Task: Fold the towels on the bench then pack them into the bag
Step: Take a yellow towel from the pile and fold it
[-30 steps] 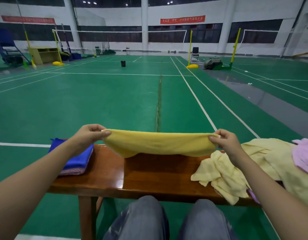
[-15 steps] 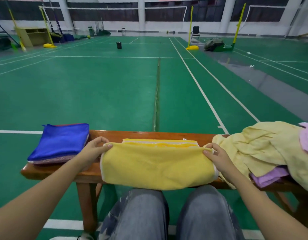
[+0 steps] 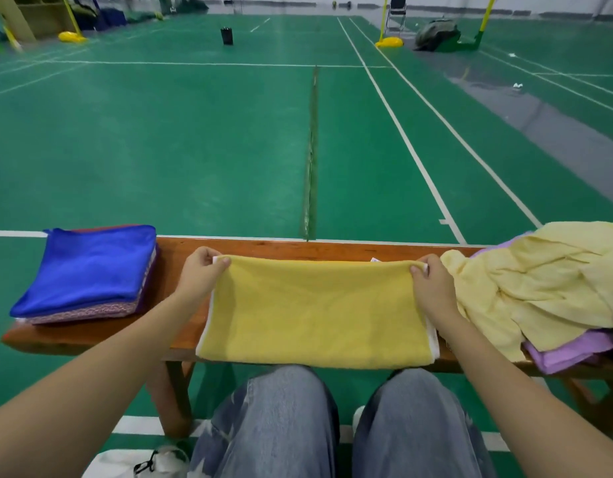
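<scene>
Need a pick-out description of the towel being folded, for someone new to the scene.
Find the wooden bench on the green court. At its middle, between the folded blue stack on the left and the crumpled pale-yellow heap on the right, lies the deep-yellow towel. It alone is spread flat, white-edged, both far corners pinched by the left hand and right hand.

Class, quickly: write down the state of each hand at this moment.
Left hand: closed, fingers pinching the far left corner of the yellow towel.
Right hand: closed, fingers pinching the towel's far right corner.
</scene>
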Available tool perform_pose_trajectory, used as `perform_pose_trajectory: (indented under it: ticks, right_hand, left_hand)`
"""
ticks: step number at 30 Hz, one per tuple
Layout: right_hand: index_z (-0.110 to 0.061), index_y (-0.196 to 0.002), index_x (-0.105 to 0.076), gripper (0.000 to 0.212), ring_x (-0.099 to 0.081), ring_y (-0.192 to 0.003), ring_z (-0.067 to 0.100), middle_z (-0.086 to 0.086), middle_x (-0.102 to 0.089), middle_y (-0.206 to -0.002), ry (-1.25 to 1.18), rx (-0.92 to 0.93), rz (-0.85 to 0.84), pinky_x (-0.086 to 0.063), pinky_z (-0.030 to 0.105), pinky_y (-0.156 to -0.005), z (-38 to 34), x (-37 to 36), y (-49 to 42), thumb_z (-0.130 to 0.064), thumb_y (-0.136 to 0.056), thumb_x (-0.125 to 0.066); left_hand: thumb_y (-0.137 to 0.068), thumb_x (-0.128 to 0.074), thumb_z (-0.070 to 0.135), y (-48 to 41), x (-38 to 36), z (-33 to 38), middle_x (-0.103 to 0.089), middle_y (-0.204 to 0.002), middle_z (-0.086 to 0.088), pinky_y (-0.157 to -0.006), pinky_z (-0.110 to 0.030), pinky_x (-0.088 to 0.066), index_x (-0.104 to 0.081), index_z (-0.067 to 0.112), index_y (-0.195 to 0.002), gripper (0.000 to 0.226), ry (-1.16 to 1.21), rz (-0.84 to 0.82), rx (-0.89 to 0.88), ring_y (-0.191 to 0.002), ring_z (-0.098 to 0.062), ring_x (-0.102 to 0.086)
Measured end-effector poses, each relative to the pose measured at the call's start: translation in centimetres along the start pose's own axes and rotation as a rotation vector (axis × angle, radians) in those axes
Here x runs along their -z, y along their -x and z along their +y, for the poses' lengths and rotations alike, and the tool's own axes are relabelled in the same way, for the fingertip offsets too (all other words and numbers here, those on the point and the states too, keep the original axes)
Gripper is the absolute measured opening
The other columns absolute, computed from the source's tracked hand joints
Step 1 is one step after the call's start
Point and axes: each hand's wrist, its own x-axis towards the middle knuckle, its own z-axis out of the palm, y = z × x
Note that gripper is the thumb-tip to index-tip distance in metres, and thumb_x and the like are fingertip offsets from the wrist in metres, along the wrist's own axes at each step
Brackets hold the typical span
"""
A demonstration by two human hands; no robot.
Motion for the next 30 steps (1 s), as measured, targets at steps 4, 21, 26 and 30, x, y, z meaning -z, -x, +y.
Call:
perform_pose_trajectory:
  ticks: [4, 21, 26, 30]
  right_hand:
    - [-0.010, -0.097, -0.045, 0.009, -0.050, -0.072, 0.021, -0.002, -0.049, -0.075, 0.081, -0.002, 0.057, -0.038, 0.032, -0.062, 0.4, -2.1, -1.1, -0.017, -0.100, -0.040]
    - [-0.011, -0.112, -0.043, 0.021, -0.052, -0.079, 0.024, 0.008, -0.054, -0.105, 0.666, 0.081, 0.058, -0.034, 0.030, -0.055, 2.0, -5.6, -3.9, -0.027, -0.100, -0.036]
    - [-0.010, -0.119, -0.039, 0.032, -0.053, -0.091, 0.029, 0.015, -0.052, -0.110, 0.594, 0.015, 0.059, -0.043, 0.035, -0.066, 1.6, -4.7, -3.0, -0.032, -0.097, -0.043]
    - [-0.011, -0.127, -0.036, 0.046, -0.050, -0.100, 0.031, 0.018, -0.051, -0.115, 0.603, 0.016, 0.013, -0.042, 0.038, -0.079, 1.8, -3.0, -1.2, -0.042, -0.094, -0.046]
  left_hand:
    - [-0.098, -0.047, 0.022, -1.1, -1.9, -0.9, -0.051, -0.075, 0.001, -0.057, -0.032, -0.036, -0.045, 0.013, -0.098, 0.009, -0.242, 0.057, -0.127, -0.067, -0.019, -0.046]
    - [-0.100, -0.038, 0.029, -3.6, -4.7, -3.4, -0.052, -0.084, 0.000, -0.046, -0.025, -0.023, -0.044, 0.013, -0.096, 0.018, -0.826, 0.205, -0.301, -0.063, -0.018, -0.047]
    - [-0.097, -0.044, 0.038, -3.1, -3.9, -3.6, -0.053, -0.108, -0.008, -0.061, -0.032, -0.044, -0.045, 0.008, -0.118, 0.037, -0.689, 0.209, -0.131, -0.085, -0.022, -0.053]
    - [-0.095, -0.047, 0.035, -1.6, -2.6, -4.7, -0.045, -0.132, -0.010, -0.095, -0.042, -0.043, -0.043, 0.011, -0.134, 0.045, -0.695, 0.121, -0.244, -0.118, -0.025, -0.045]
